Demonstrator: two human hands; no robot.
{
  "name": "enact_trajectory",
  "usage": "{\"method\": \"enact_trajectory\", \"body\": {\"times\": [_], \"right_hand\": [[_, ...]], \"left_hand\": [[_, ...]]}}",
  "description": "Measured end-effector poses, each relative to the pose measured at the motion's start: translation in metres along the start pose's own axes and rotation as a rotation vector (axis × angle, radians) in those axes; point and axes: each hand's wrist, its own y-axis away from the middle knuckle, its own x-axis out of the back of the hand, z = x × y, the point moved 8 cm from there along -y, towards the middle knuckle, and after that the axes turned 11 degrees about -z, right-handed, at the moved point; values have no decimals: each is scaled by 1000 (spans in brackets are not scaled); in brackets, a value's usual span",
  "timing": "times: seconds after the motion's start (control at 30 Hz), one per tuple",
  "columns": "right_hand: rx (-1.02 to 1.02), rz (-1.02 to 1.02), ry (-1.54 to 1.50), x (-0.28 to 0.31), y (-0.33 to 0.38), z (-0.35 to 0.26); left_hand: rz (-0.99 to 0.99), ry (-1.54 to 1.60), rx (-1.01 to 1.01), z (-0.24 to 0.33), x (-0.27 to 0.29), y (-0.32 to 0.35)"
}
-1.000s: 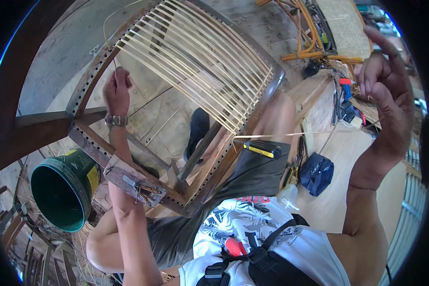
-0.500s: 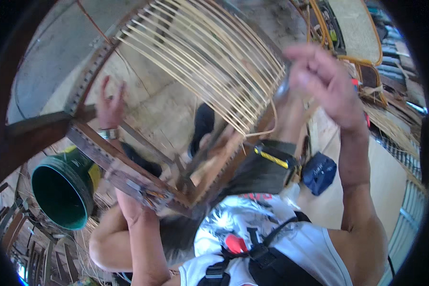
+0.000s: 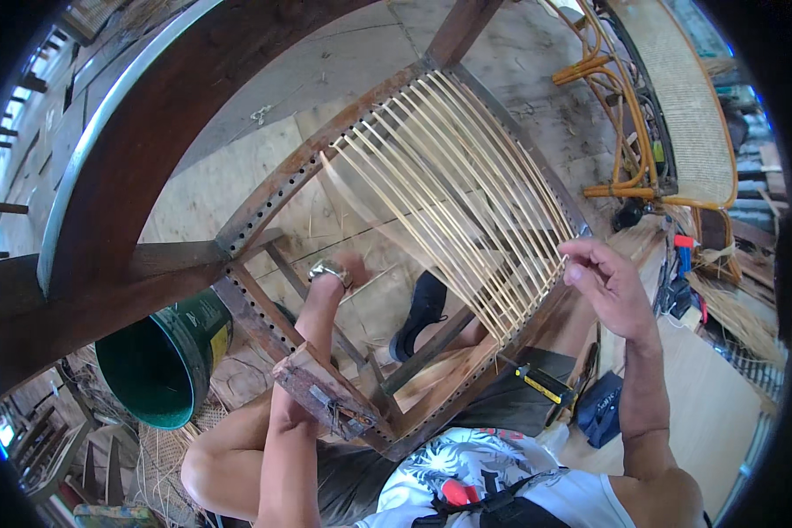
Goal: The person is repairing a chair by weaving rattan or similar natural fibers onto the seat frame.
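Observation:
A dark wooden chair seat frame (image 3: 277,198) with small holes along its rails lies tilted over my lap. Pale cane strands (image 3: 453,194) run side by side across part of its opening, and one loose strand is blurred below them. My left hand (image 3: 352,268) reaches under the frame through its open side; motion smears its fingers. At the right rail, where the strands end, my right hand (image 3: 609,286) has thumb and fingers pinched together. What they hold is too small to make out. A wooden block (image 3: 326,387) sits on the near left rail, over my left forearm.
A green bucket (image 3: 150,365) lies on its side at the left. To the right are a yellow-and-black tool (image 3: 541,385), a dark blue pouch (image 3: 600,409) and bundled cane fibres (image 3: 730,308). A rattan chair (image 3: 620,132) stands at the far right.
My right hand has come down to the right rail and its fingers have closed. My left hand has moved rightward under the frame. The strand loop near the close rail no longer shows.

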Motion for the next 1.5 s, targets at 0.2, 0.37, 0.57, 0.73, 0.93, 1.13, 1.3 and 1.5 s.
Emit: {"method": "enact_trajectory", "body": {"times": [0.2,0.37,0.57,0.73,0.93,1.13,1.3,1.5], "right_hand": [[-24,23,-19,1,-2,7],[-9,20,18,0,11,10],[23,-31,84,2,12,7],[119,-88,47,-9,12,0],[197,-108,75,-18,33,5],[159,-129,-83,-37,64,29],[187,-213,-153,-60,77,31],[530,-230,1,-87,79,-3]], "left_hand": [[751,652,-345,-11,93,47],[682,1048,-450,-3,74,33],[928,1015,-580,-26,67,50],[836,1103,-612,-22,92,47],[811,1181,-774,8,105,57],[867,1197,-560,-16,98,52],[838,1065,-635,-23,108,55],[729,1299,-710,-24,94,44]]}}
